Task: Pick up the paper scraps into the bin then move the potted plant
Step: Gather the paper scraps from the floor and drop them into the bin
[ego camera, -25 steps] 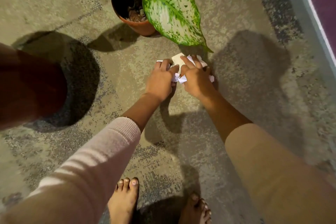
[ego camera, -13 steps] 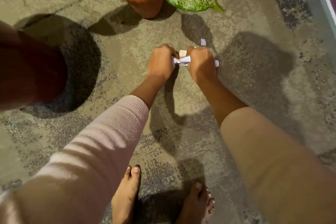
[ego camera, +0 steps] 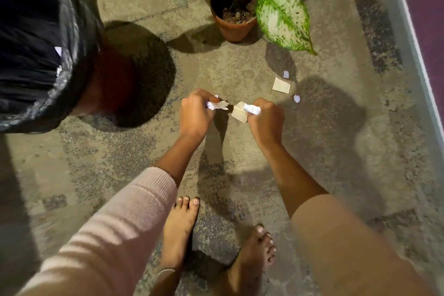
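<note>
The job is partway done. The left hand (ego camera: 195, 113) is clenched round a wad of white scraps (ego camera: 217, 105). The right hand (ego camera: 265, 119) grips a tan piece (ego camera: 239, 113) with a white roll, and both hands are low over the carpet (ego camera: 240, 74). At 2 o'clock from them, three loose scraps (ego camera: 281, 85) lie ungathered. The black-lined bin (ego camera: 72, 31), at 10 o'clock, already holds a few bits. The potted plant (ego camera: 234, 29), at 12 o'clock, has yet to be moved.
</note>
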